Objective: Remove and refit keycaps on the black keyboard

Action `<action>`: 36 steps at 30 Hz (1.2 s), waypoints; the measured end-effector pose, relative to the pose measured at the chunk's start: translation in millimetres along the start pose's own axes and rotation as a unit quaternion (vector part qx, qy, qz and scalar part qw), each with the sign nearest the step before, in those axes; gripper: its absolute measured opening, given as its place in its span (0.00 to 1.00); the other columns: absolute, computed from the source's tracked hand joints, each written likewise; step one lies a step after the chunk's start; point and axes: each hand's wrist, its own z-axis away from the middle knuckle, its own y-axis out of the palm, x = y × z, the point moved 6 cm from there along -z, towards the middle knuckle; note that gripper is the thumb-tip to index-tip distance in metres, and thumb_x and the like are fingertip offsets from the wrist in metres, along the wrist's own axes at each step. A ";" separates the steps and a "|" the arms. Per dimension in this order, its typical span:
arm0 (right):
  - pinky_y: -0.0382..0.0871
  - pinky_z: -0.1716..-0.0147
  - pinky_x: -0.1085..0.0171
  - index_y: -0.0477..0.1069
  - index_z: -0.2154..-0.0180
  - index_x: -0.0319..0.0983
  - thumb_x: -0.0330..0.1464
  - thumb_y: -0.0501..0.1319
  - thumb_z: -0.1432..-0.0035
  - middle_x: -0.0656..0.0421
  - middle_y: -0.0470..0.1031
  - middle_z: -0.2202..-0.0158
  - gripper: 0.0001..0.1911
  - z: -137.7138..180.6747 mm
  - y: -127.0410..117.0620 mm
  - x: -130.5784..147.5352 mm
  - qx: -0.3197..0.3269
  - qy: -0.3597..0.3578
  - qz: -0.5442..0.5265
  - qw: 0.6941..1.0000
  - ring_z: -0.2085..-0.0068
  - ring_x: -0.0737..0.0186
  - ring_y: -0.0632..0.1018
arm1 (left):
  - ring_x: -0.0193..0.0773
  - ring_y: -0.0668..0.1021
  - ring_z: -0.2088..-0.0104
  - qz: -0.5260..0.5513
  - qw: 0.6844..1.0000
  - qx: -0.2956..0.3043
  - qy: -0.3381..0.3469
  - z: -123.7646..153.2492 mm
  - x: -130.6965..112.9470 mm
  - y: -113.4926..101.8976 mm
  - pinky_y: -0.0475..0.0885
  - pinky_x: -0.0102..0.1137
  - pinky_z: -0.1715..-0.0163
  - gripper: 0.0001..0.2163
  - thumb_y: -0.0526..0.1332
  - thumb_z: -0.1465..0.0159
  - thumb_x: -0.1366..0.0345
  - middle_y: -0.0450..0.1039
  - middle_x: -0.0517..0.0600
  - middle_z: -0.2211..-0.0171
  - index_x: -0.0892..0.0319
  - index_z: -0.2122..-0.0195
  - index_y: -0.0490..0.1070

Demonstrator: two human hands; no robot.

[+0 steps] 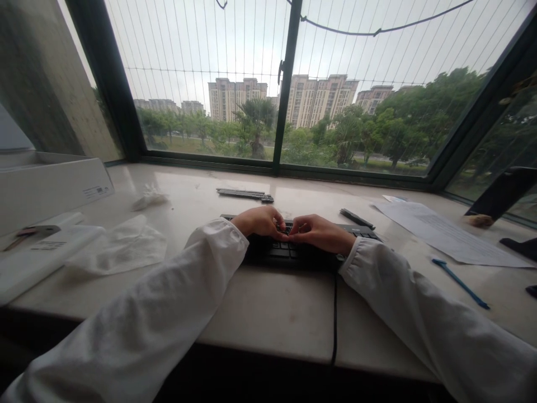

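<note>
A black keyboard [289, 253] lies on the pale windowsill, its middle partly covered by my hands. My left hand [262, 221] is over its upper middle keys, thumb and fingers pinched together. My right hand [316, 232] meets it from the other side, also pinched, and the fingertips of both almost touch. Whatever sits between the fingers is too small or hidden to make out. Behind the keyboard lies a row of loose dark keycaps [245, 194]. Another dark strip, apparently of keycaps [356, 218], rests behind its right end.
A black cable [334, 319] runs over the sill's front edge. On the right are a blue stick-like tool [460, 283] and printed paper [448, 232]. To the left stand a white box [50, 187], a crumpled wipe [121, 246] and scissors-like metal [31, 234] on a white package.
</note>
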 end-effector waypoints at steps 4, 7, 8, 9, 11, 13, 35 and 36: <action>0.57 0.74 0.67 0.71 0.71 0.35 0.42 0.63 0.56 0.61 0.70 0.76 0.16 -4.1 1.6 -4.3 -0.006 0.014 -0.003 1.000 0.73 0.67 0.67 | 0.29 0.63 0.78 -0.008 1.000 -0.020 -0.013 -1.5 2.1 0.3 0.55 0.26 0.77 0.17 0.69 0.58 0.54 0.61 0.40 0.82 0.58 0.72 0.70; 0.56 0.75 0.67 0.71 0.71 0.35 0.43 0.64 0.57 0.61 0.70 0.76 0.17 -5.9 2.5 -6.9 -0.002 0.025 -0.010 1.000 0.74 0.67 0.67 | 0.29 0.63 0.78 -0.007 0.999 -0.030 -0.012 -2.9 3.2 0.7 0.55 0.26 0.77 0.17 0.69 0.59 0.54 0.61 0.40 0.82 0.58 0.72 0.69; 0.56 0.76 0.67 0.71 0.71 0.35 0.43 0.64 0.57 0.61 0.70 0.76 0.17 -6.5 2.7 -7.8 0.000 0.028 -0.013 1.000 0.74 0.67 0.67 | 0.29 0.62 0.78 -0.006 0.999 -0.032 -0.014 -3.2 3.2 1.2 0.55 0.26 0.78 0.17 0.69 0.59 0.54 0.61 0.40 0.82 0.58 0.72 0.70; 0.56 0.76 0.67 0.71 0.72 0.35 0.43 0.64 0.58 0.61 0.70 0.77 0.17 -7.0 3.2 -8.8 0.003 0.030 -0.014 0.999 0.74 0.67 0.67 | 0.29 0.62 0.79 -0.006 0.999 -0.033 -0.016 -3.5 3.0 2.0 0.55 0.26 0.78 0.17 0.69 0.59 0.55 0.61 0.40 0.82 0.58 0.72 0.70; 0.56 0.76 0.67 0.71 0.72 0.35 0.42 0.64 0.59 0.61 0.70 0.77 0.17 -8.0 4.3 -11.4 0.011 0.035 -0.010 0.999 0.74 0.67 0.67 | 0.29 0.62 0.79 -0.005 0.999 -0.036 -0.022 -3.5 2.2 3.5 0.55 0.26 0.78 0.17 0.70 0.59 0.56 0.60 0.40 0.82 0.58 0.72 0.70; 0.56 0.77 0.67 0.71 0.72 0.35 0.41 0.65 0.59 0.62 0.70 0.78 0.16 -8.4 4.9 -14.6 0.016 0.041 -0.003 0.999 0.75 0.68 0.67 | 0.29 0.62 0.79 0.000 0.999 -0.043 -0.029 -2.4 1.4 4.0 0.55 0.26 0.78 0.17 0.71 0.60 0.57 0.61 0.40 0.82 0.58 0.71 0.71; 0.52 0.77 0.68 0.71 0.69 0.39 0.45 0.58 0.47 0.67 0.62 0.84 0.16 15.4 -21.4 19.2 -0.205 -0.071 0.145 0.965 0.80 0.71 0.60 | 0.45 0.75 0.57 -0.222 0.917 -0.269 -0.192 16.6 54.7 -50.0 0.69 0.34 0.58 0.13 0.55 0.41 0.66 0.74 0.59 0.59 0.61 0.58 0.73; 0.52 0.77 0.68 0.71 0.69 0.39 0.45 0.58 0.47 0.67 0.61 0.84 0.15 16.0 -21.7 19.1 -0.208 -0.070 0.160 0.962 0.80 0.70 0.60 | 0.45 0.76 0.57 -0.222 0.917 -0.267 -0.199 17.4 57.4 -50.9 0.69 0.34 0.58 0.13 0.55 0.41 0.66 0.74 0.59 0.59 0.61 0.58 0.73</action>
